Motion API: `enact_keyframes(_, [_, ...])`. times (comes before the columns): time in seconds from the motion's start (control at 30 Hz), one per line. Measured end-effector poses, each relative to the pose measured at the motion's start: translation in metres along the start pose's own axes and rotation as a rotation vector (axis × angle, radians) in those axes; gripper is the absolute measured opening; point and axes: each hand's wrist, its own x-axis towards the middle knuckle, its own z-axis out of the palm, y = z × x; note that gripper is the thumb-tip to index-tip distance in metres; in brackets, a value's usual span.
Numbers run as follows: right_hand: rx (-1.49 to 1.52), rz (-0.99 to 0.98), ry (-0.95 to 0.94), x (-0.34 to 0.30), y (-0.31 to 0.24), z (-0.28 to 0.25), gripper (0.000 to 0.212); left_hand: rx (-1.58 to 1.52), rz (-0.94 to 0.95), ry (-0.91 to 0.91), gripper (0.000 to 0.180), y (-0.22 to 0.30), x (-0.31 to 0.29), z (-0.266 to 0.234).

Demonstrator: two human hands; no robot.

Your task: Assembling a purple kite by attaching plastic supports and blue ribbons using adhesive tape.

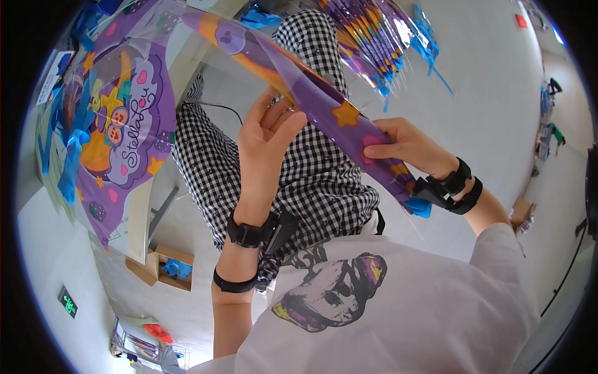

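- The table (139, 218) shows along the left as one pale edge, with a sheet (140, 134) lying over it, printed purple with orange stars and trimmed with blue ribbons (76, 146).
- The floor (202, 318) is grey; on it, beneath the table, sits one cardboard box (171, 268) with its flaps up and blue bits (177, 268) inside.
- A pale wall (47, 249) at the far left bears one green sign (68, 302).
- A rack (140, 352) stands in the lower left, near something red (159, 333).
- At the upper right is one stack (374, 43) of folded purple pieces with blue ribbon ends; they overlap too closely for a sure count.
- One roll (321, 112) of purple film slants above the lap of the seated person's checked trousers (212, 156), its lower end to the right and its upper end reaching toward the sheet; whether the two join is unclear.
- Two hands are at the roll. The right hand (405, 146) grips it near the lower end, thumb in front, fingers behind.
- The left hand (269, 128) is at its underside, fingers half curled, thumb apart; one cannot tell whether it grips.
- Each forearm wears two black straps (235, 285).
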Motion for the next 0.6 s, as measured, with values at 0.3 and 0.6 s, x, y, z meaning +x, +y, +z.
enact_keyframes(0.3, [0.101, 0.025, -0.030, -0.001, 0.000, 0.010, 0.036, 0.003, -0.036, 0.006, 0.039, 0.001, 0.003, 0.004])
enact_keyframes(0.6, [0.198, 0.016, 0.086, 0.003, 0.011, -0.011, 0.040, 0.404, -0.238, -0.281, 0.025, -0.042, -0.013, 0.039])
